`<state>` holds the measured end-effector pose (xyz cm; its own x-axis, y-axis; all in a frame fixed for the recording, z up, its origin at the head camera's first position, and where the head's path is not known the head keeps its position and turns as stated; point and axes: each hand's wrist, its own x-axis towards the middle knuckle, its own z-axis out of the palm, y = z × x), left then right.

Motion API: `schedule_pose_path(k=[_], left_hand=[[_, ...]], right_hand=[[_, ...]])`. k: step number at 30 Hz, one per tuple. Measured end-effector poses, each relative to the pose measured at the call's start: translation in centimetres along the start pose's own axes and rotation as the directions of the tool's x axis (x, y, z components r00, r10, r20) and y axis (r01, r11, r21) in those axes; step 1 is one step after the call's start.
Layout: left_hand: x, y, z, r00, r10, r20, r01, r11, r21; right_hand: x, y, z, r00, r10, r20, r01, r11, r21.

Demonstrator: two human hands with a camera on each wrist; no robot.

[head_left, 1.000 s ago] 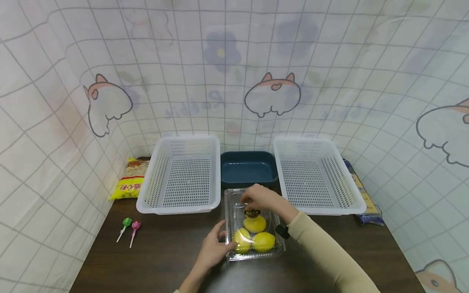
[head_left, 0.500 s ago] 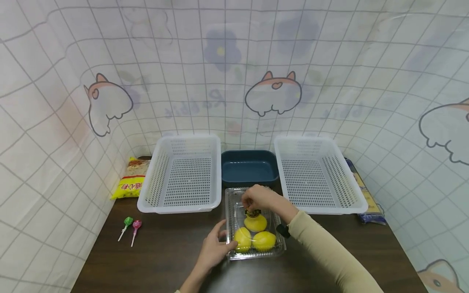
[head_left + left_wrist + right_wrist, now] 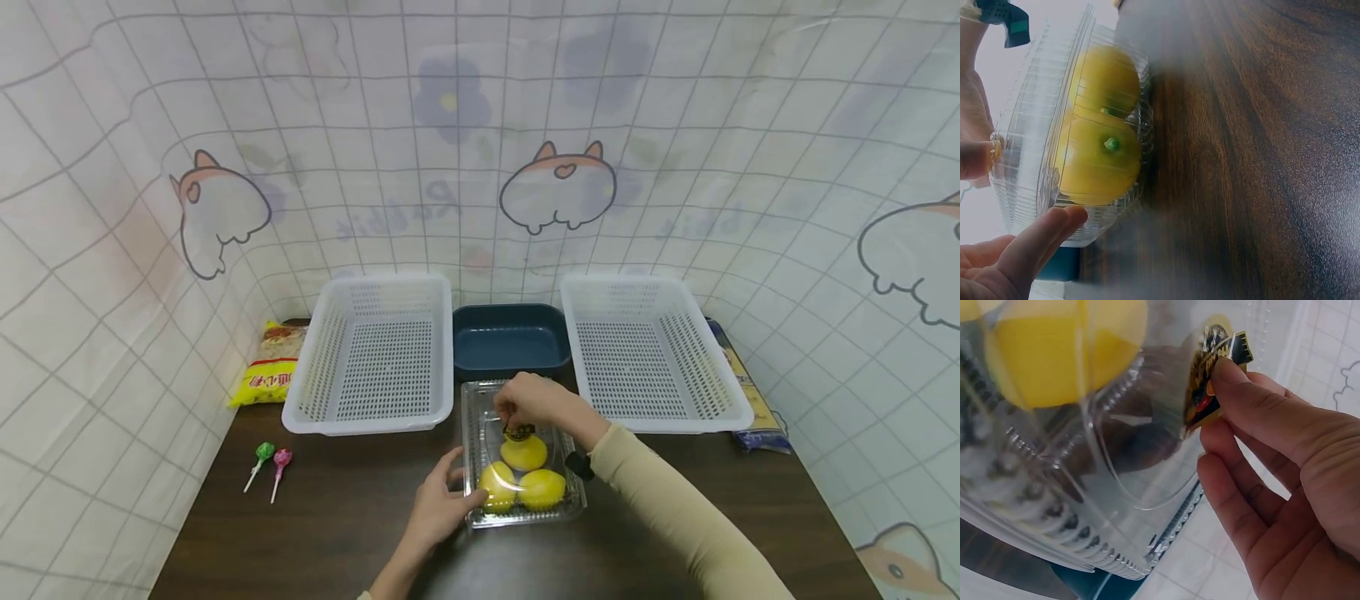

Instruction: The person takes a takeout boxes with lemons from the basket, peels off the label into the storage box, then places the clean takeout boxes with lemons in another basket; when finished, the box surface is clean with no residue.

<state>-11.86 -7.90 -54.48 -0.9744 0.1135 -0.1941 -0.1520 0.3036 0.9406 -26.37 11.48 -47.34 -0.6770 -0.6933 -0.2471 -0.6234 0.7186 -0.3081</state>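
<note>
A clear plastic box (image 3: 480, 425) with a ribbed lid lies on the dark wooden table, and several yellow lemons (image 3: 542, 488) show through it. My left hand (image 3: 438, 504) holds the box's near left corner, thumb at the front and fingers along the side. Above the lid, my right hand (image 3: 528, 404) pinches a small black and gold sticker (image 3: 1200, 403) between thumb and fingers. In the right wrist view, the sticker stands up from the lid, its upper end bent over at the fingertips. The left wrist view shows lemons (image 3: 1100, 162) behind the clear wall.
White baskets (image 3: 367, 421) (image 3: 660, 425) flank a dark blue dish (image 3: 510, 367) behind the box. A yellow bag (image 3: 266, 379) lies far left, a blue and tan packet (image 3: 753, 408) far right. Green and pink lollipops (image 3: 264, 452) (image 3: 282, 458) rest on the table (image 3: 345, 533) at left.
The head view has shifted slightly. Both hands stay in nearly the same places on the box, the right still pinching at the sticker.
</note>
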Motion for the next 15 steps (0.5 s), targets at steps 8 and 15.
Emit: schedule_pose_path(k=[8, 15], left_hand=[[0.0, 0.0, 0.0, 1.0, 0.014, 0.0, -0.014, 1.0, -0.006], [0.0, -0.1, 0.1, 1.0, 0.018, -0.011, -0.018, 1.0, -0.001]], right_hand=[[0.0, 0.1, -1.0, 1.0, 0.017, -0.007, -0.017, 1.0, 0.01], [0.1, 0.3, -2.9, 0.999, 0.036, -0.022, -0.034, 0.998, 0.057]])
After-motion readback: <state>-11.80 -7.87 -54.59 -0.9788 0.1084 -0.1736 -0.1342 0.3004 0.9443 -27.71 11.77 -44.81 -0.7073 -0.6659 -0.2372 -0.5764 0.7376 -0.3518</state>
